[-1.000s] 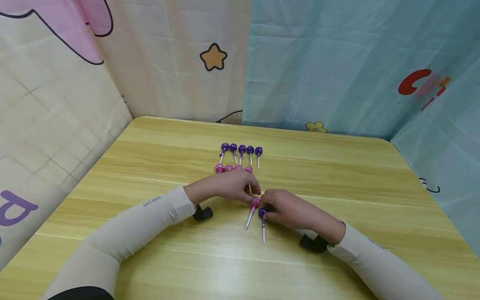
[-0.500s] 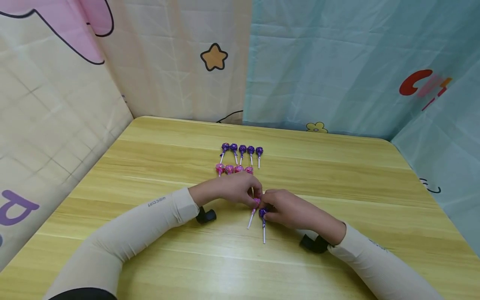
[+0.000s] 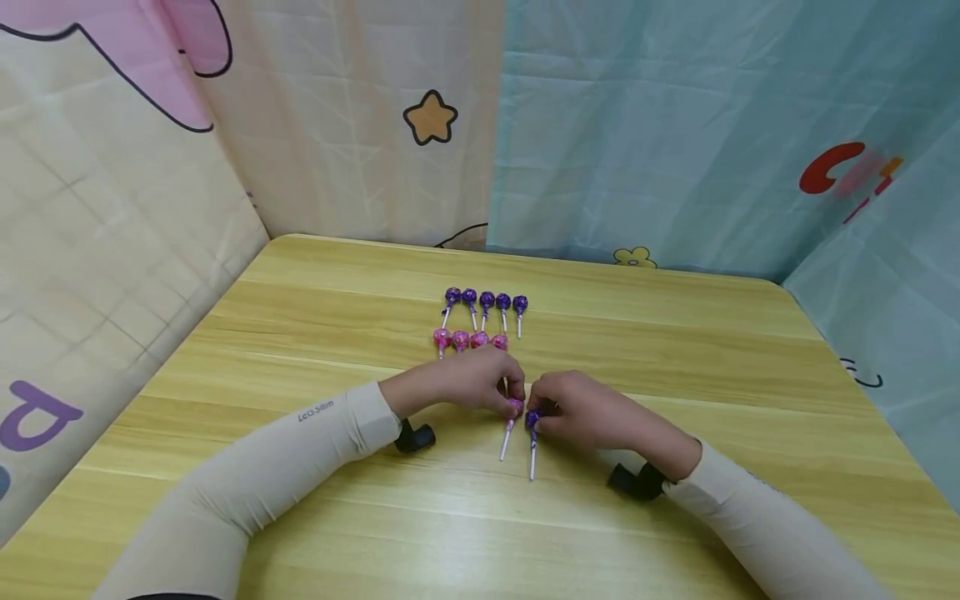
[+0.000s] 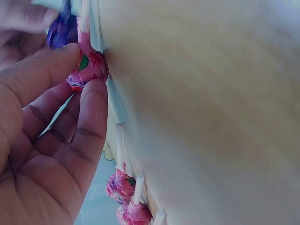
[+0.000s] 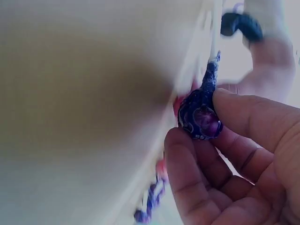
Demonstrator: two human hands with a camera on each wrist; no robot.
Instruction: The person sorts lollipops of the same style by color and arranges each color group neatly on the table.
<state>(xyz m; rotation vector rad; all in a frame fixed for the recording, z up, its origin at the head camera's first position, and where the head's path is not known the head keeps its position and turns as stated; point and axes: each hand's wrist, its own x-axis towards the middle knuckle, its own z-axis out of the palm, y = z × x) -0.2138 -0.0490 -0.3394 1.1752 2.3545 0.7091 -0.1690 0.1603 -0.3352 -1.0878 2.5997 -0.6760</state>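
My left hand [image 3: 480,379] pinches the head of a pink-wrapped lollipop [image 4: 89,68] between thumb and fingers, its white stick pointing toward me. Just to the right, my right hand [image 3: 588,408] holds a purple-wrapped lollipop [image 5: 201,112] by its head in the same way, stick also toward me. The two lollipops are side by side, close to the tabletop. Beyond the hands lies a row of pink lollipops [image 3: 460,340], their sticks partly hidden behind my left hand. Farther back is a row of several purple lollipops [image 3: 487,298] with sticks toward me.
The wood-grain table [image 3: 675,350] spreads around both hands. Patterned curtains [image 3: 360,125] hang along its back and sides. A black wrist-camera mount [image 3: 415,437] sits under the left wrist, and another black mount [image 3: 636,482] under the right.
My right hand has shifted slightly away from me with the purple lollipop, whose stick now points straighter. The pink lollipop in my left hand has moved a little right and its stick is steeper.
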